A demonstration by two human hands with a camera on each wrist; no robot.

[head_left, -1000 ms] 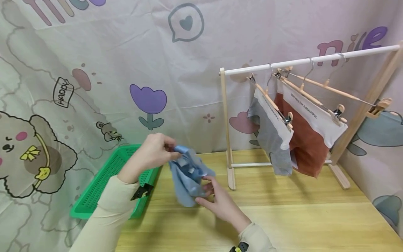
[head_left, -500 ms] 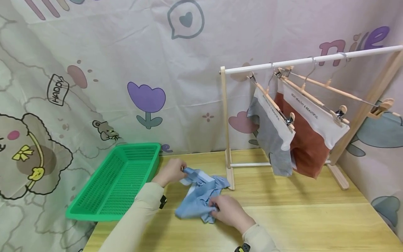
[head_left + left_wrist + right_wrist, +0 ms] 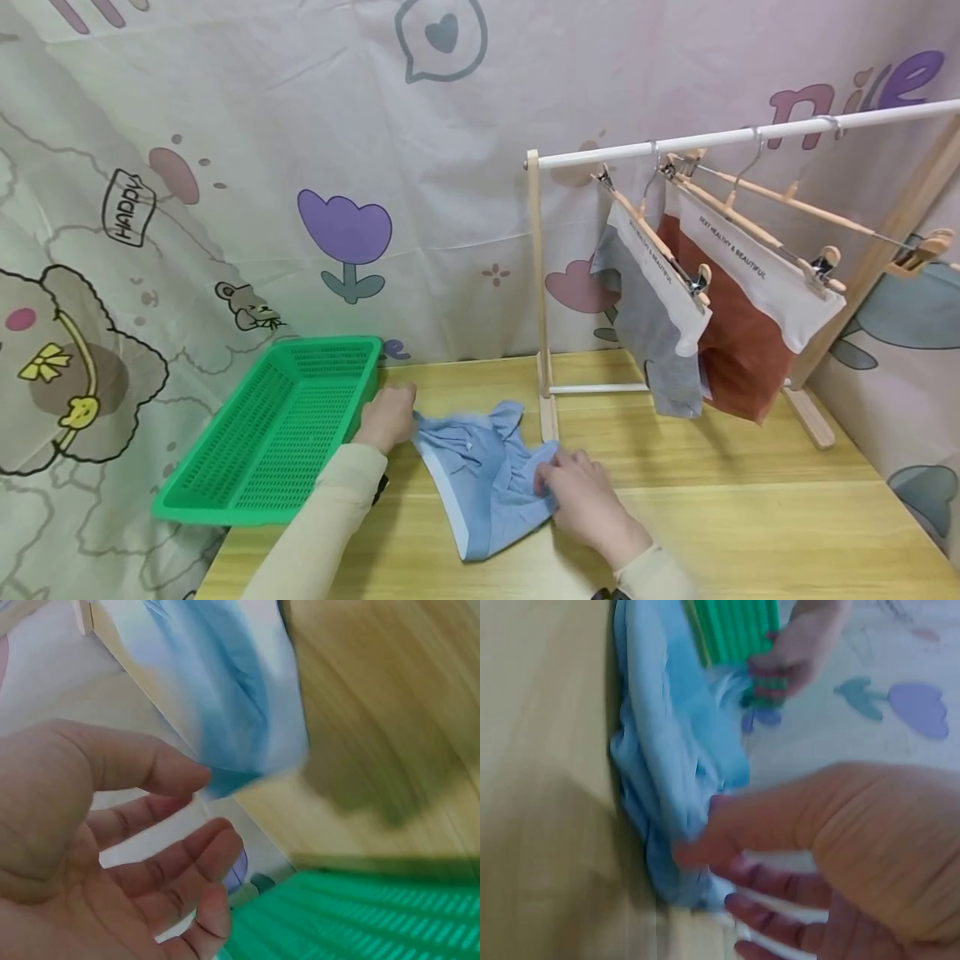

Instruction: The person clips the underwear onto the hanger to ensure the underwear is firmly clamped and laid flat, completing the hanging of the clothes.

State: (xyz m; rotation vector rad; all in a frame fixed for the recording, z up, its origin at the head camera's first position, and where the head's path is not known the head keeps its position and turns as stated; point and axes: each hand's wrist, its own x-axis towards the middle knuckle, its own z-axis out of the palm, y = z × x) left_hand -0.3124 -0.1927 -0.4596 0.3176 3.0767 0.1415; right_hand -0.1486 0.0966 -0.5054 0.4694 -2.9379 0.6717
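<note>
Light blue underpants (image 3: 487, 479) with a paler waistband edge lie spread and partly wrinkled on the wooden table. At their upper left corner, my left hand (image 3: 388, 417) pinches the cloth; the left wrist view has thumb and index finger (image 3: 176, 772) at that corner, the other fingers loosely bent. My right hand (image 3: 588, 508) pinches the opposite side, where the fabric bunches up. In the right wrist view the thumb (image 3: 697, 840) presses on the folded cloth, and part of the grip is blurred.
A green plastic basket (image 3: 168, 500) stands on the left, close to my left forearm. To the right is a wooden rack with a white rail (image 3: 592, 157). Grey shorts (image 3: 652, 333) and rust-red shorts (image 3: 742, 350) hang there from clip hangers, beside a bare hanger (image 3: 791, 200).
The blue underpants went from bunched up in the air to laid on the table and spread wider. My left hand moved down, away from over the basket; my right hand moved right.
</note>
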